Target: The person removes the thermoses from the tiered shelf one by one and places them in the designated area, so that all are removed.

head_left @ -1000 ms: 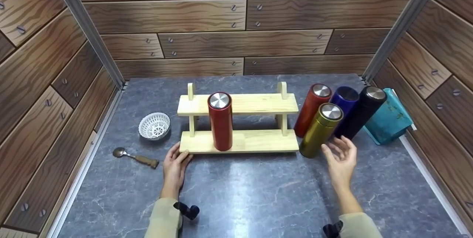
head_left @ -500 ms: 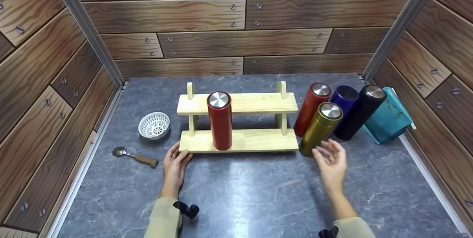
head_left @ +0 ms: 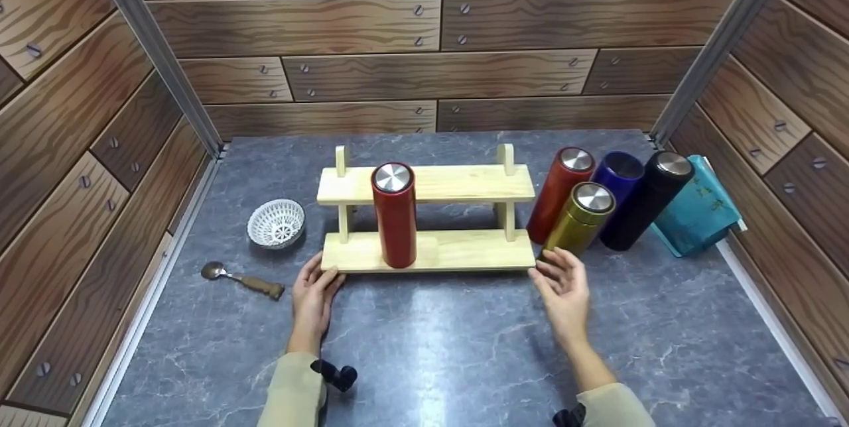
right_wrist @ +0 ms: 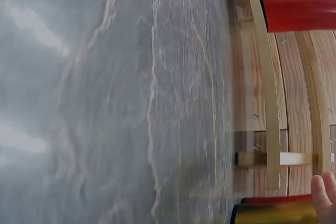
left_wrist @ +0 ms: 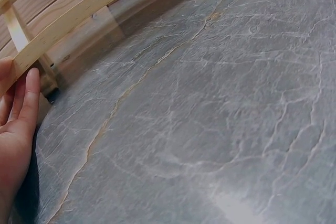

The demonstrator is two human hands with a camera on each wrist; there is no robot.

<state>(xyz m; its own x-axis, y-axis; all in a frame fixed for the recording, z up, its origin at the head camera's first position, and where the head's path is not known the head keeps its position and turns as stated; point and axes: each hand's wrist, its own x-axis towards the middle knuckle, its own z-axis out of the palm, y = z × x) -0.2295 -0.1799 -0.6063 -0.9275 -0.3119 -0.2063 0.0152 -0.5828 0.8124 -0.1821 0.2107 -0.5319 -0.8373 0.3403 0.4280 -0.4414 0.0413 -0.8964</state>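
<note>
A two-tier wooden shelf (head_left: 474, 251) stands mid-table in the head view, with a red thermos (head_left: 398, 228) upright on its lower board. My left hand (head_left: 310, 304) grips the lower board's left front corner. In the left wrist view its fingers (left_wrist: 30, 95) reach under the board (left_wrist: 68, 19). At the shelf's other end, my right hand (head_left: 567, 298) has its thumb and fingers apart and loosely bent, right by the lower board's front corner. It overlaps the base of a gold thermos (head_left: 576, 225); nothing shows in its grasp.
Behind the gold thermos stand a second red thermos (head_left: 556, 198), a blue thermos (head_left: 622, 168) and a black thermos (head_left: 647, 201). A teal pouch (head_left: 703, 215) is at far right. On the left are a white openwork basket (head_left: 277, 223) and a spoon (head_left: 245, 281) with a wooden handle.
My right hand has moved left, from beside the gold thermos to the shelf's right front corner. My left hand, the shelf and the thermoses have stayed in place.
</note>
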